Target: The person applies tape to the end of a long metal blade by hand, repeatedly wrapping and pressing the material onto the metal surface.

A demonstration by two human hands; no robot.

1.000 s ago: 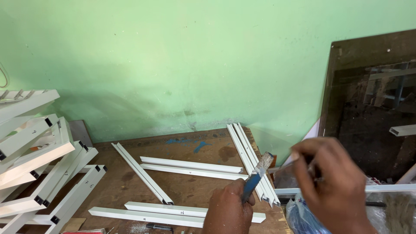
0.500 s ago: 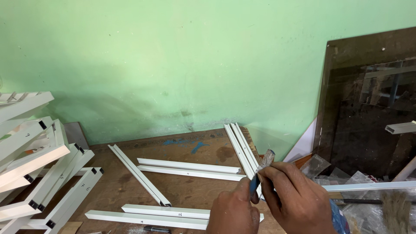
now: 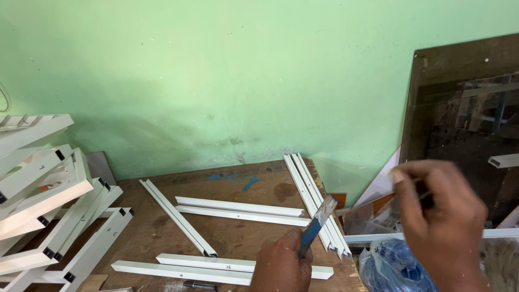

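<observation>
A worn brown wooden counter (image 3: 238, 238) stood against a pale green painted wall (image 3: 227, 75), its top stained and marked with a smear of blue paint. Across the counter lay several long white metal channel strips (image 3: 240, 212), some in pairs, one pair slanting from the wall edge toward the near edge and another pair running along the counter's right side. To the left of the counter rose a stack of white rectangular metal frames with black end caps (image 3: 48, 211), cut off by the picture's edge. To the right of the counter a dark sheet of glass (image 3: 465, 124) leaned upright, showing dim reflections, and below it sat a crumpled blue-and-clear plastic bag (image 3: 389, 262), only partly seen. The left hand (image 3: 282, 265), low at the counter's near edge with its wrist out of view, was clenched around a blue-handled chisel with a flat grey blade (image 3: 316, 224), the blade tilted up and to the right above the right-hand strips. The right hand (image 3: 440, 221) hovered off the counter's right side, over the bag, back turned to the camera and blurred; its fingers were curled and pinched on something thin and dark that was too blurred to make out.
</observation>
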